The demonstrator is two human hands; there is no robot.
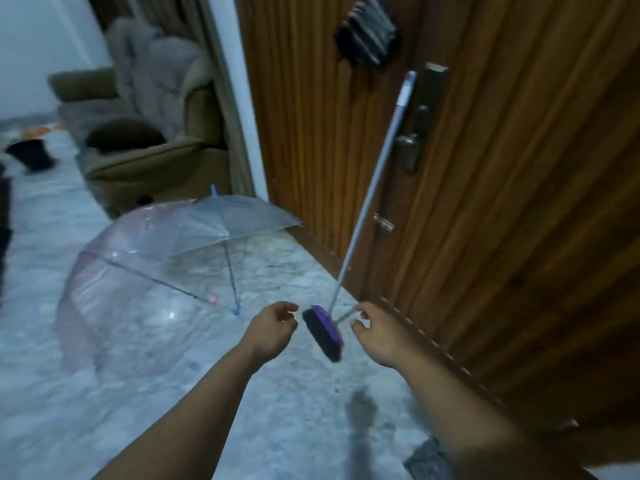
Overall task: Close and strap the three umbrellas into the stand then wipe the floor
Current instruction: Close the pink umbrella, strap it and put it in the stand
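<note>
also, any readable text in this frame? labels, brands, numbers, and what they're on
None readable.
Broom head and pole: no print visible.
Clear umbrellas: no markings visible.
Door lock plate: any marking too blurred to tell.
Dark striped item hanging on the door: stripes only, blurred.

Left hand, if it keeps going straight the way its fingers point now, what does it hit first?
Most likely the purple broom head. The left hand is open, fingers aimed up and right, and the bristle block sits just past them with a small gap. Depth is hard to judge; if it passed in front, the wooden door comes next.
</note>
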